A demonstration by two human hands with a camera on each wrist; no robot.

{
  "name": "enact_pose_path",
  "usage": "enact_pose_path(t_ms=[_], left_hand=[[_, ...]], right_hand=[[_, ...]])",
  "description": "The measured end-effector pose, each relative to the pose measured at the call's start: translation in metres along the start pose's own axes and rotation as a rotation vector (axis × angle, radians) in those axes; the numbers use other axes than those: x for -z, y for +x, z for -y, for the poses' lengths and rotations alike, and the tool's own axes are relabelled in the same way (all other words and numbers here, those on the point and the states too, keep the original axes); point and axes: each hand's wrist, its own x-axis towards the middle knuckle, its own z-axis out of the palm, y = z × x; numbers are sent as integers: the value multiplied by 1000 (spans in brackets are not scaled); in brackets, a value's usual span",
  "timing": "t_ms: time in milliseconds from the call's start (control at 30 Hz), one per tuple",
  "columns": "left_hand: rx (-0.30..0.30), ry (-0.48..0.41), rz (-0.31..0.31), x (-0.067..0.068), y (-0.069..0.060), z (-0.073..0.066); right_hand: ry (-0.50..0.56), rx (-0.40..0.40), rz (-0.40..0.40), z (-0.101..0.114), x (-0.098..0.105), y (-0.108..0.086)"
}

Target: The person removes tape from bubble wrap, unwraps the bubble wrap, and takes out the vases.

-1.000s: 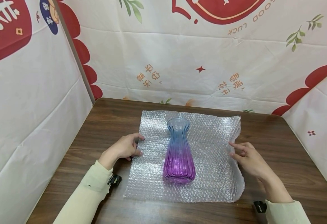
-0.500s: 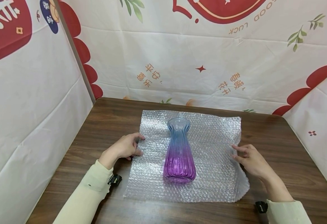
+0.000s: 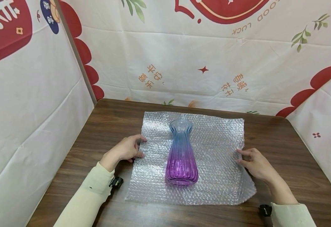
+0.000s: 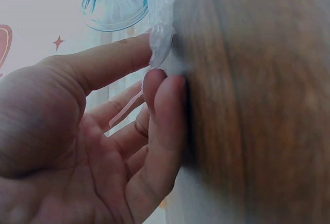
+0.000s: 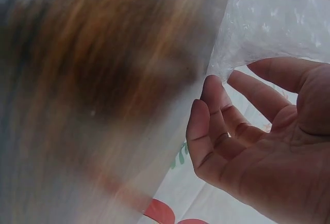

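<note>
A ribbed glass vase (image 3: pixel 181 154), blue at the neck and purple at the base, lies on a sheet of bubble wrap (image 3: pixel 213 164) with its mouth toward the back. My left hand (image 3: pixel 125 148) holds the sheet's left edge, thumb and index finger apart. At the right edge, my right hand (image 3: pixel 256 162) holds the wrap the same way. Close up in the left wrist view, the thumb touches the wrap's rim (image 4: pixel 162 38) and the curled fingers lie against the table. The right wrist view shows the wrap (image 5: pixel 278 22) at the fingertips.
Beneath everything is a brown wood-grain table (image 3: pixel 108 116). White printed cloth (image 3: pixel 179 63) hangs behind it and at both sides. Dark wrist devices (image 3: pixel 116 182) sit at the sleeves.
My right hand has shifted slightly right and toward me. The wrap's right edge and near right corner have spread outward and flattened. My left hand and the vase stay put.
</note>
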Motion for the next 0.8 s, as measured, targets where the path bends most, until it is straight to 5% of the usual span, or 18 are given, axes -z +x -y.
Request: enact_pose_path(t_ms=[800], left_hand=[[-5,0,26,2,0,3]], right_hand=[[-41,12,-18,-16,4,-7]])
